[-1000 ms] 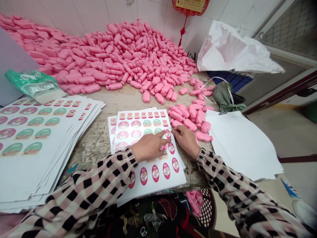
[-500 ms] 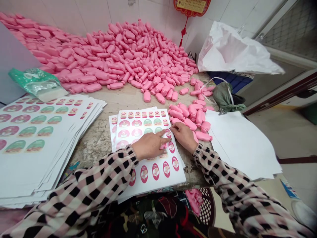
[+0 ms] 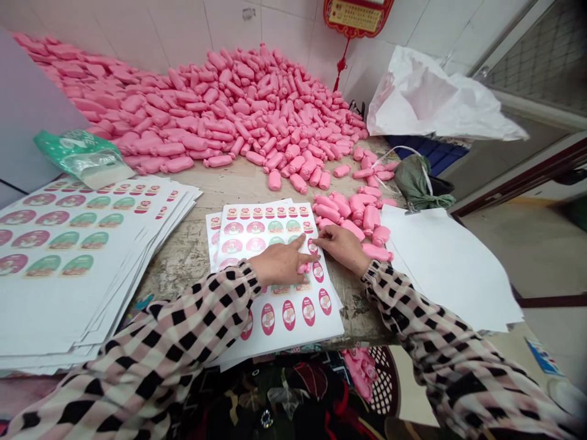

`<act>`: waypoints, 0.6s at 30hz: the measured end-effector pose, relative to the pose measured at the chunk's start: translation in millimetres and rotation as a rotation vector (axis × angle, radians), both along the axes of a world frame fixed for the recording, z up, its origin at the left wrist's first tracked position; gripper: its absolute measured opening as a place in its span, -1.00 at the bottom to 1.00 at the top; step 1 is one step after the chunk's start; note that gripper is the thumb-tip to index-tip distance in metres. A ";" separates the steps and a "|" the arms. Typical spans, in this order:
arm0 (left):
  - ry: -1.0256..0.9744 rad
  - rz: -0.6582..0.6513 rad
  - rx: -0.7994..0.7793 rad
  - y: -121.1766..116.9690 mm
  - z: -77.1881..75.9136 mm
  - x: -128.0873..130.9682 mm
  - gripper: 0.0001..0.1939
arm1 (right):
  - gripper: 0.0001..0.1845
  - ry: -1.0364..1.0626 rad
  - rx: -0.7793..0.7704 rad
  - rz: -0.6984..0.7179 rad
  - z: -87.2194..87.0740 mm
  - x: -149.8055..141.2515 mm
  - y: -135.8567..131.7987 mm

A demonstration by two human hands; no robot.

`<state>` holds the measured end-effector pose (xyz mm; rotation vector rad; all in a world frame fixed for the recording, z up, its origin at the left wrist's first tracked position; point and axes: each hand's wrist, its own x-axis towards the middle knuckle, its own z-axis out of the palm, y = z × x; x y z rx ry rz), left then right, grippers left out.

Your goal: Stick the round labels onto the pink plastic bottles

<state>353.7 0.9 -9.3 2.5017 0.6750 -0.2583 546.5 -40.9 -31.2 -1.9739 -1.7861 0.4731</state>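
A sticker sheet [image 3: 270, 342] with pink and green labels lies in front of me on top of other sheets. Over its middle is my left hand [image 3: 287, 261], index finger stretched across the labels. Beneath that hand a small pink bottle [image 3: 304, 267] peeks out, held by the fingers and mostly hidden. My right hand [image 3: 343, 245] pinches at the sheet's right edge, its fingertips on an oval magenta sticker [image 3: 312, 246]. Whether the sticker has lifted cannot be made out. Just beyond the right hand lie several loose pink bottles [image 3: 328, 212].
A big heap of pink bottles [image 3: 257, 104] leans against the tiled wall. Stacked sticker sheets [image 3: 46, 311] and a green plastic packet [image 3: 82, 156] are on the left. To the right are blank white sheets [image 3: 444, 269], a dark green cloth bundle [image 3: 415, 177] and a white bag [image 3: 435, 98].
The view has shifted slightly. My left index finger has opened a little away from the neighbouring finger. My right hand stays at the same sticker.
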 end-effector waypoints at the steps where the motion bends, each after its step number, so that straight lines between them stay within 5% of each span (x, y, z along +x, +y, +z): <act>1: 0.016 -0.004 0.000 -0.1 1.5 0.6 -0.35 | -0.80 0.022 0.009 -0.006 -0.4 -0.2 -0.2; 12: 0.119 -0.078 0.044 -2.2 12.2 3.4 -0.35 | -0.78 0.173 0.199 0.004 -7.3 -1.7 -8.8; 18: 0.091 -0.068 0.057 -1.3 5.2 1.6 -0.35 | -0.71 0.414 0.340 -0.149 -6.5 -1.3 -8.4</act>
